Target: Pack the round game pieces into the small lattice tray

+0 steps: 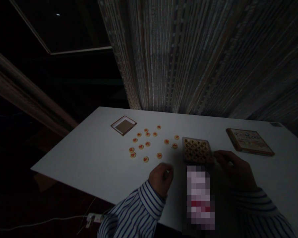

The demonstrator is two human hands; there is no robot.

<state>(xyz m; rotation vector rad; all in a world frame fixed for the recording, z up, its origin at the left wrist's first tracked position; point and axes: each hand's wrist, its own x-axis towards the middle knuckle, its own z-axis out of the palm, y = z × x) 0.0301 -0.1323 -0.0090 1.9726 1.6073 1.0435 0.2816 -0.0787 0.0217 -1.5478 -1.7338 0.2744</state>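
Note:
Near the table's front edge is my left hand (161, 178), its fingers curled in towards the thumb. Whatever it holds, if anything, is hidden. My right hand (235, 169) has its fingers drawn together at the right rim of an open box (184, 159). The dim light blurs that contact. Rows of round xiangqi pieces with black characters (196, 149) fill the box. Left of it, several round pieces with red characters (147, 144) lie scattered face up. The closest of these to my left hand is a red-marked piece (159, 155).
A shallow square lid or tray (124, 134) lies at the back left of the white table (94, 155). To the right is a flat box with a printed cover (249, 140). Striped curtains (164, 59) hang behind. A white power strip (95, 217) sits below the front edge.

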